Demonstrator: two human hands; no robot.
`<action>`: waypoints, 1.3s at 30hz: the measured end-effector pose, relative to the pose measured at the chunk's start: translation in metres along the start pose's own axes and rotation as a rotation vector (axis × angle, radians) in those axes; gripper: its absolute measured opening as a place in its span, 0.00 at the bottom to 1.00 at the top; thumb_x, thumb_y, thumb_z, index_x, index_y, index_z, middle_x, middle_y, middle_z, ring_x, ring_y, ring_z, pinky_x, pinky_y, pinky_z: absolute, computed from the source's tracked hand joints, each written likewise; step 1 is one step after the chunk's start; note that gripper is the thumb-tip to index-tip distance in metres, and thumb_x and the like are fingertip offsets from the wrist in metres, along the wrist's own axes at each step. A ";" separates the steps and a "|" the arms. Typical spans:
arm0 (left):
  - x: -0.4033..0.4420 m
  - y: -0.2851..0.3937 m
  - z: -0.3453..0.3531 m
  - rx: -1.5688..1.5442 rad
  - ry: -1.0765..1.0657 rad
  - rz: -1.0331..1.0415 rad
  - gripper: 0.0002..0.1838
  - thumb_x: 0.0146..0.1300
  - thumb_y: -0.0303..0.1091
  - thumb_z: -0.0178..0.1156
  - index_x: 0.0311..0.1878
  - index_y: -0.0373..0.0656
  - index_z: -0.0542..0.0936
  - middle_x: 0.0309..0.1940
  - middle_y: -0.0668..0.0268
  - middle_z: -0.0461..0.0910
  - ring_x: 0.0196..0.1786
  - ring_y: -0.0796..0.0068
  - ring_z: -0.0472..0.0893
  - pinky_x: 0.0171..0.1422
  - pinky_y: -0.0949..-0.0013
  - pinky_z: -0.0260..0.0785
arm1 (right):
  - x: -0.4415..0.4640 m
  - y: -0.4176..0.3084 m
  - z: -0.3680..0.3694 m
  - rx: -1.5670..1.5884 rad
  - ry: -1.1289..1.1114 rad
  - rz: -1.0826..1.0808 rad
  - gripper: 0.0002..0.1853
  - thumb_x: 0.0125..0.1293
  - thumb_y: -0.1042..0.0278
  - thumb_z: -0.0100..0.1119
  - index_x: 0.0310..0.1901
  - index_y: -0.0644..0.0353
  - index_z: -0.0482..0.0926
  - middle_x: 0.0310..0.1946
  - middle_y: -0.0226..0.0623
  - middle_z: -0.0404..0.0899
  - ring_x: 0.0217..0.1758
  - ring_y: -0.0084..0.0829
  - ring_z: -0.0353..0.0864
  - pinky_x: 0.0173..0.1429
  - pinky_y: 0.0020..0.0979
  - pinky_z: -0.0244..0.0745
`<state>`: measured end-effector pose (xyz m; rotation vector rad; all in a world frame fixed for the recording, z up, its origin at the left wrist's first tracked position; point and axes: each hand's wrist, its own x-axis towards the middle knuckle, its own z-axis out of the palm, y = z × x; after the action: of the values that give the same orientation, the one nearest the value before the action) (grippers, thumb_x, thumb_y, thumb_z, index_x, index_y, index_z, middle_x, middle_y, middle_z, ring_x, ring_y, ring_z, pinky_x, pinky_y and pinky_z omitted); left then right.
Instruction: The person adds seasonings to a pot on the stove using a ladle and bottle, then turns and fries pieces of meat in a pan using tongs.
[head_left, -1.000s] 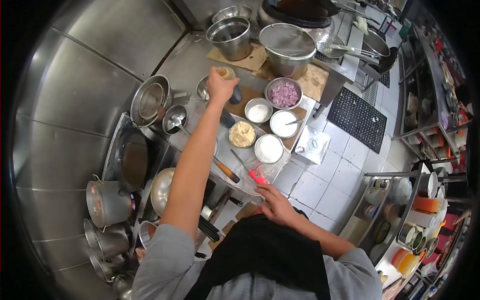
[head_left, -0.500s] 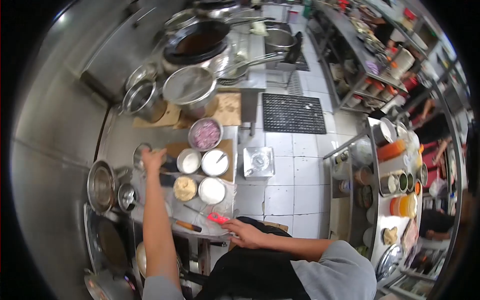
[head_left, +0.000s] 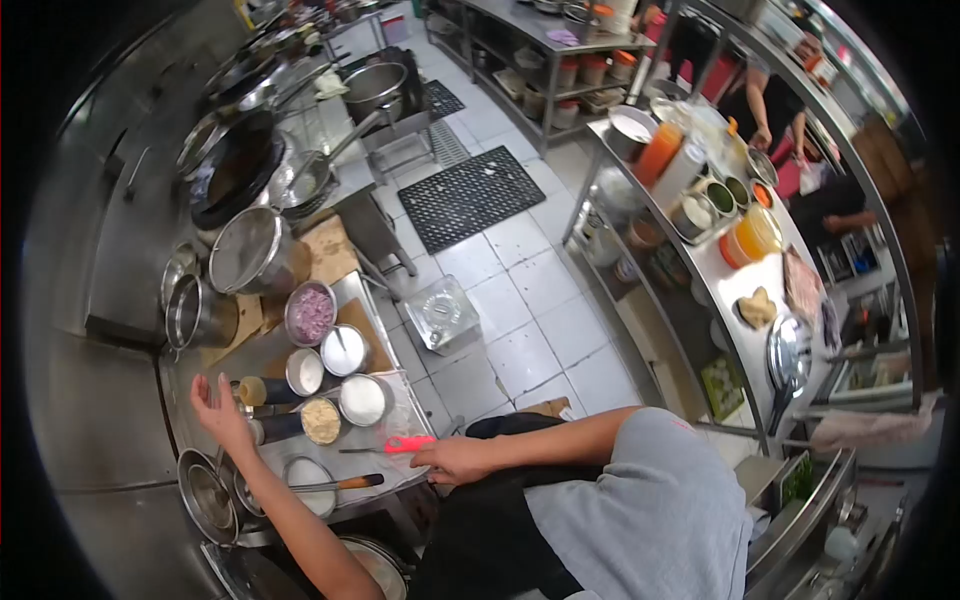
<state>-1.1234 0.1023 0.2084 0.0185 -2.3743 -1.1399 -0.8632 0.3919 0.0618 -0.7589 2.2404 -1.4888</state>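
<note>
Bottle (head_left: 254, 391), tan-topped and dark-bodied, is on the counter (head_left: 399, 384) in the head view, just beside the left hand (head_left: 222, 414). That hand is raised over the counter's far-left part, its fingers open and spread apart; I cannot tell whether it touches the bottle. A second bottle (head_left: 280, 427), also dark, sits next to the first, nearer the forearm.

The right hand (head_left: 456, 461) is at the counter's near edge, fingers loosely bent, just beside the red handle of a tool (head_left: 408, 443). Whether they touch or grip it I cannot tell. The tool's thin end points left across the counter.

To the right of the bottles, bowls stand close together: chopped onion (head_left: 311, 314) in one, yellow paste (head_left: 321, 421) in another, white contents in three more, one with a spoon. A wood-handled ladle (head_left: 358, 482) lies nearer the person, its handle passing over another bowl. A sieve (head_left: 208, 495) rests in a pan at left.

Beyond stand a pot (head_left: 198, 312) and a strainer (head_left: 245, 252). A tin (head_left: 443, 313) stands on the floor, near a black mat (head_left: 470, 198). At upper right, a co-worker's hand (head_left: 762, 138) reaches near a rack (head_left: 700, 262) holding tubs and bottles.
</note>
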 end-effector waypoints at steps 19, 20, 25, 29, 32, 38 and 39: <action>-0.298 0.102 0.029 -0.545 -0.719 -0.080 0.09 0.71 0.29 0.64 0.50 0.35 0.81 0.44 0.66 0.81 0.46 0.79 0.79 0.52 0.73 0.73 | -0.214 -0.062 0.072 -0.120 0.255 0.287 0.16 0.68 0.64 0.62 0.53 0.63 0.80 0.39 0.46 0.87 0.44 0.51 0.86 0.49 0.47 0.79; -0.310 0.113 0.025 -0.505 -0.776 -0.093 0.08 0.70 0.28 0.64 0.49 0.37 0.82 0.40 0.69 0.82 0.43 0.81 0.78 0.48 0.74 0.71 | -0.220 -0.066 0.073 -0.128 0.265 0.278 0.16 0.68 0.64 0.62 0.53 0.63 0.80 0.38 0.46 0.87 0.44 0.51 0.86 0.48 0.47 0.79; -0.380 0.120 0.039 -0.535 -1.039 -0.074 0.10 0.69 0.32 0.67 0.48 0.37 0.83 0.37 0.68 0.83 0.40 0.80 0.79 0.48 0.74 0.72 | -0.243 -0.057 0.077 -0.098 0.295 0.260 0.16 0.69 0.63 0.61 0.53 0.62 0.80 0.38 0.46 0.87 0.44 0.51 0.86 0.48 0.48 0.79; -0.441 0.116 0.053 -0.388 -1.308 -0.069 0.13 0.70 0.34 0.65 0.51 0.34 0.81 0.37 0.64 0.85 0.39 0.77 0.81 0.47 0.71 0.74 | -0.270 -0.071 0.060 -0.123 0.286 0.367 0.17 0.69 0.60 0.60 0.53 0.61 0.81 0.40 0.48 0.87 0.46 0.52 0.86 0.50 0.49 0.78; -0.472 0.109 0.069 -0.271 -1.462 -0.078 0.15 0.68 0.35 0.67 0.50 0.34 0.82 0.36 0.63 0.85 0.38 0.77 0.81 0.44 0.70 0.75 | -0.294 -0.064 0.051 -0.187 0.283 0.401 0.18 0.69 0.59 0.59 0.53 0.61 0.82 0.43 0.50 0.86 0.48 0.53 0.85 0.52 0.50 0.78; -0.523 0.097 0.105 0.034 -1.404 0.049 0.23 0.62 0.45 0.71 0.48 0.32 0.83 0.33 0.52 0.87 0.35 0.62 0.87 0.43 0.61 0.78 | -0.357 -0.043 0.033 -0.138 0.379 0.370 0.18 0.69 0.62 0.59 0.54 0.65 0.81 0.43 0.54 0.84 0.49 0.55 0.84 0.55 0.48 0.77; -0.530 0.089 0.110 0.080 -1.409 0.081 0.23 0.61 0.45 0.71 0.48 0.32 0.83 0.34 0.51 0.87 0.36 0.60 0.87 0.43 0.60 0.78 | -0.366 -0.040 0.028 -0.140 0.376 0.366 0.17 0.69 0.63 0.59 0.54 0.66 0.80 0.43 0.55 0.84 0.49 0.55 0.83 0.55 0.47 0.77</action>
<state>-0.6920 0.3585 -0.0128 -1.1995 -3.4941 -1.1682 -0.5460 0.5798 0.0851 -0.0875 2.5991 -1.3913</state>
